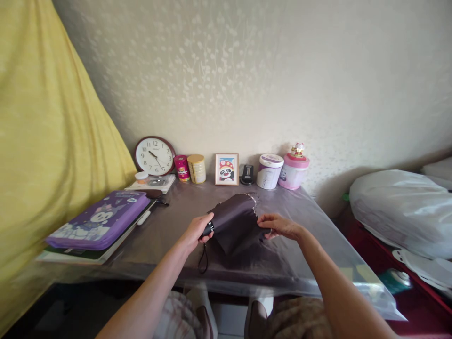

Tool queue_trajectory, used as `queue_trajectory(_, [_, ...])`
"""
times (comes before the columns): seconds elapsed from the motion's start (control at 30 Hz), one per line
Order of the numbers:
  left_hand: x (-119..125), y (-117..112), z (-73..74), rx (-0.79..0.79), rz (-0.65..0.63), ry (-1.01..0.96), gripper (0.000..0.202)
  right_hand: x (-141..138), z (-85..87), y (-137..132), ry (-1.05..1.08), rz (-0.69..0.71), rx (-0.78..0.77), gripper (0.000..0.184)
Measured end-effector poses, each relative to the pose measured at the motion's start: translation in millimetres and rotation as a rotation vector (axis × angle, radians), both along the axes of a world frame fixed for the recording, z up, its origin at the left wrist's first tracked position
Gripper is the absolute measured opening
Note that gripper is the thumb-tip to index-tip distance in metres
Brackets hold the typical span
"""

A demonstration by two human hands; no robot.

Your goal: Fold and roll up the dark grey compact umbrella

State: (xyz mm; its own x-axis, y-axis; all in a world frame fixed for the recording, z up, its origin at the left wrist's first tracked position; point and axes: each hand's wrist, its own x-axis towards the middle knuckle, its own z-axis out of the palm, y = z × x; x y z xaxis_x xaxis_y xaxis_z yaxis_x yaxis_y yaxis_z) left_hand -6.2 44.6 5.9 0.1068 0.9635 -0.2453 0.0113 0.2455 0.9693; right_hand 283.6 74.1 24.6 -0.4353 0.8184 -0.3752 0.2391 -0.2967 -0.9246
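Note:
A dark brown folding umbrella [236,217] lies collapsed on the table [176,202], its canopy loose and its scalloped edge pointing toward the wall. My left hand [196,231] is closed around the black handle, with the wrist strap dangling below. My right hand [278,226] pinches the canopy fabric on the umbrella's right side, fingers curled.
A purple cartoon case [100,220] lies on books at the left. Along the wall stand a round clock [154,156], two small tins [190,168], a framed panda picture [226,169], a white tub [269,171] and a pink jar [294,171]. A yellow curtain [45,141] hangs left; a bagged bundle [399,207] lies right.

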Motion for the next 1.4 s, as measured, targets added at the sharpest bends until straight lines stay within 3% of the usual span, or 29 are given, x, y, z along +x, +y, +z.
queue_trajectory(0.17, [0.5, 0.3, -1.5, -0.023, 0.005, -0.002, 0.042, 3.8, 1.6, 3.5, 0.090, -0.092, 0.011, 0.026])
queue_trajectory(0.33, [0.9, -0.5, 0.1, -0.036, 0.001, -0.008, 0.043, 5.6, 8.1, 0.5, 0.176, -0.049, 0.020, 0.033])
queue_trajectory(0.47, [0.7, -0.2, -0.9, -0.037, -0.002, -0.007, 0.042, 5.0, 9.6, -0.8, 0.136, -0.017, 0.068, 0.039])
queue_trajectory(0.7, [1.9, -2.4, 0.7, -0.042, -0.018, 0.012, 0.041, 3.8, 6.3, 1.8, 0.035, -0.046, 0.209, 0.027])
queue_trajectory(0.8, [2.3, -2.9, 0.3, -0.042, -0.022, 0.029, 0.041, 2.1, 4.8, 3.2, 0.061, -0.079, 0.162, 0.024])
queue_trajectory(1.13, [-0.5, -0.1, -10.6, -0.026, -0.075, 0.138, 0.044, -14.2, 16.7, 2.7, 0.273, -0.383, 0.070, 0.013])
queue_trajectory(1.4, [0.4, -6.1, -3.3, 0.039, -0.164, 0.232, 0.044, -32.3, 15.1, 14.1, 0.409, -0.555, -0.004, 0.017])
